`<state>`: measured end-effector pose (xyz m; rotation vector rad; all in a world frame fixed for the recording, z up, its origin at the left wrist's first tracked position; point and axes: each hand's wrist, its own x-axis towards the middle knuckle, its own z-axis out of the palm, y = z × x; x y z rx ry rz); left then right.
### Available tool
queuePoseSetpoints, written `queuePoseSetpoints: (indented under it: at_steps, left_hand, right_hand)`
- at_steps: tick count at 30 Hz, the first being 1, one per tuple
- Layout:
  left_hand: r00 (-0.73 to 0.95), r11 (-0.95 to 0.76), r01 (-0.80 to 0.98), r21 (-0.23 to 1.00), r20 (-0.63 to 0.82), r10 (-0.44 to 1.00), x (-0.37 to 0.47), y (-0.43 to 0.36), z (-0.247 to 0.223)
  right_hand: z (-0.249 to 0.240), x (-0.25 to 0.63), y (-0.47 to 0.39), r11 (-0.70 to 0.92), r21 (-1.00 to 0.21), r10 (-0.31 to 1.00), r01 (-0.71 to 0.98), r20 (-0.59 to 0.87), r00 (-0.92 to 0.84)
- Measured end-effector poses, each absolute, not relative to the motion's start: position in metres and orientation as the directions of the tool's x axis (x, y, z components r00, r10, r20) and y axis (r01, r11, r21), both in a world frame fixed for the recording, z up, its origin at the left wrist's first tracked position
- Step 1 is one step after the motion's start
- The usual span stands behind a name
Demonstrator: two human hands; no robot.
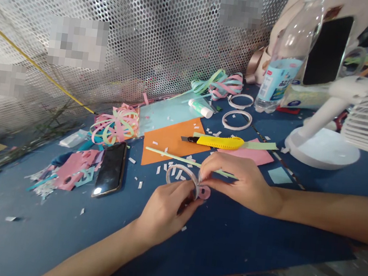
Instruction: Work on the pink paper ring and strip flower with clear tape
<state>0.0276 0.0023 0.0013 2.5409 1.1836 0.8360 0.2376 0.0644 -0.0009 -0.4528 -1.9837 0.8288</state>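
Note:
My left hand (169, 205) is closed around a narrow white roll of tape (180, 169), tilted up on its edge. A small pink paper piece with a hole (204, 193) shows between my two hands, at the left fingertips. My right hand (237, 178) pinches at the near side of the roll, just above the pink piece; what lies between its fingertips is hidden. Behind the hands, a thin pale green paper strip (171, 155) crosses an orange sheet (162, 137). Beyond it lies a yellow utility knife (220, 142) with its blade out.
Two more tape rolls (237, 120) and a glue stick (200, 108) lie farther back. A phone (110, 169) and pink paper scraps (74, 169) are at left. Paper-strip balls (116, 125), a plastic bottle (282, 65) and a white fan (324, 146) stand around. White snippets litter the table.

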Motion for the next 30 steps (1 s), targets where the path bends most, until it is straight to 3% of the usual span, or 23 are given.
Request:
queuePoseSetpoints:
  at_steps: [8,30]
  left_hand:
    - [0.525,-0.671,0.622,0.403,0.421,0.74,0.027,0.003,0.0022]
    - [0.466,-0.652,0.668,0.359,0.482,0.742,0.0243,0.0033,0.0039]
  right_hand:
    - [0.0003,0.2376,0.0642,0.713,-0.702,0.595,-0.005,0.608,-0.526]
    - [-0.001,0.2326,0.0601,0.551,-0.831,0.651,-0.08,0.487,-0.583]
